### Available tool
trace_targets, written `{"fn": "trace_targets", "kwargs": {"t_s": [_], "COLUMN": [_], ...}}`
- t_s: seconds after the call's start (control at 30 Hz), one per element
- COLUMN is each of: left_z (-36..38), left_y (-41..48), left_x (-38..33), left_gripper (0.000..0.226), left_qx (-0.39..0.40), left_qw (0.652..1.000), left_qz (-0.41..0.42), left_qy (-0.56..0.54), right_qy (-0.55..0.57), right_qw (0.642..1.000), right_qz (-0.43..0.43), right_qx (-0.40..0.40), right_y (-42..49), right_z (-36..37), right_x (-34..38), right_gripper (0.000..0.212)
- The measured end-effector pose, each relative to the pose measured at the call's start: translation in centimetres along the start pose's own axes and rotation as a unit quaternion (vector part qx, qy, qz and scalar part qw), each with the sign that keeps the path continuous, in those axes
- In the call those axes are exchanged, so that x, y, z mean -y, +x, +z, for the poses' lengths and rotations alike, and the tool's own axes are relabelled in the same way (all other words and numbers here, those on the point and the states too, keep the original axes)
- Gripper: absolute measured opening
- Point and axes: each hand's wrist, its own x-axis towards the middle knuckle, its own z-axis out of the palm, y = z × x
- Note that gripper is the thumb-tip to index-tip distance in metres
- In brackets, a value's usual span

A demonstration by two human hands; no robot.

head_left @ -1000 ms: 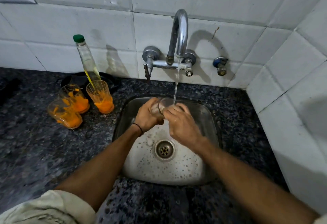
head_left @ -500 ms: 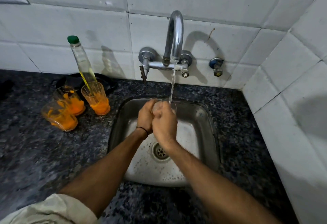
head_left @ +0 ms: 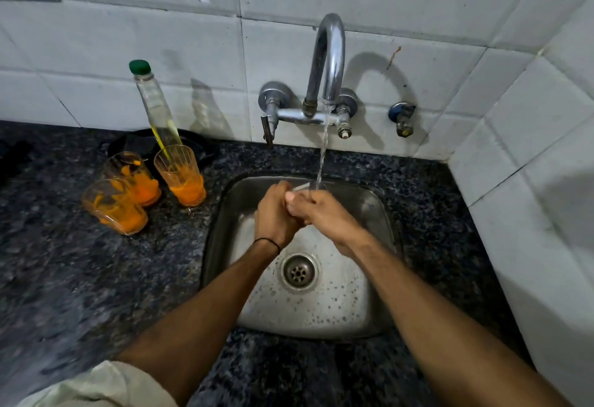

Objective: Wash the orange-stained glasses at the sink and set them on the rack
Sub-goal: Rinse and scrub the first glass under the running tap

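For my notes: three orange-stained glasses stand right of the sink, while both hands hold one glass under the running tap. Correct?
No: the head view shows the three orange-stained glasses standing left of the sink, not right. The left hand and right hand do hold one glass under the running tap.

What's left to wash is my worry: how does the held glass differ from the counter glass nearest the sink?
The held glass looks clear; the counter glass is streaked orange, with orange pooled at its bottom. The held glass is gripped by the left hand and right hand under the running tap; the counter glass stands upright on the counter. Both are see-through.
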Motion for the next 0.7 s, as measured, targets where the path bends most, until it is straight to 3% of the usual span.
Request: {"fn": "trace_targets", "kwargs": {"t_s": [0.07,0.13,0.2,0.27,0.3,0.33,0.37,0.43,0.47,0.53,0.6,0.63,0.7], "left_z": [0.1,-0.6,-2.0,-3.6,-4.1,-4.2,-4.0,-3.0,-2.4,-2.1,-2.2,-2.4,-2.8], "left_y": [0.0,0.3,0.7,0.6,0.7,0.9,1.1,1.9,2.1,2.0,1.6,1.4,1.0], "left_x": [0.0,0.3,1.1,1.1,0.8,0.5,0.0,-0.3,-0.3,-0.4,-0.3,-0.2,0.2], "left_gripper": [0.042,0.053,0.060,0.041,0.031,0.026,0.024,0.024,0.025,0.028,0.019,0.010,0.006], "left_qx": [0.017,0.071,0.142,0.226,0.245,0.238,0.210,0.120,0.082,0.080,0.138,0.166,0.197], "left_qw": [1.000,0.997,0.977,0.902,0.869,0.857,0.861,0.903,0.933,0.982,0.989,0.983,0.947], "left_qz": [0.003,-0.010,-0.058,-0.141,-0.182,-0.215,-0.242,-0.260,-0.234,-0.127,-0.039,-0.028,-0.099], "left_qy": [-0.005,-0.027,-0.146,-0.339,-0.390,-0.403,-0.395,-0.319,-0.260,-0.114,-0.044,-0.079,-0.232], "right_qy": [-0.003,0.009,0.099,0.187,0.235,0.276,0.311,0.356,0.374,0.419,0.418,0.395,0.298], "right_qw": [0.991,0.981,0.982,0.979,0.971,0.961,0.950,0.931,0.920,0.886,0.870,0.877,0.917], "right_qz": [-0.004,-0.003,-0.009,-0.014,-0.010,0.004,0.023,0.067,0.090,0.142,0.195,0.210,0.205], "right_qx": [-0.135,-0.191,-0.157,-0.075,-0.036,-0.017,-0.012,-0.044,-0.073,-0.139,-0.172,-0.173,-0.164], "right_y": [0.6,0.8,0.6,0.0,-0.4,-0.4,-0.5,-0.4,-0.3,0.2,0.8,1.0,1.2], "right_z": [1.0,1.1,0.0,-1.2,-1.3,-1.1,-0.7,0.7,1.5,2.7,2.6,2.1,0.8], "right_x": [-0.2,-0.5,-1.0,-1.6,-2.0,-2.6,-3.0,-3.9,-4.3,-4.5,-4.3,-4.0,-3.1], "right_gripper": [0.029,0.028,0.022,0.024,0.026,0.026,0.026,0.027,0.027,0.029,0.033,0.034,0.034]}}
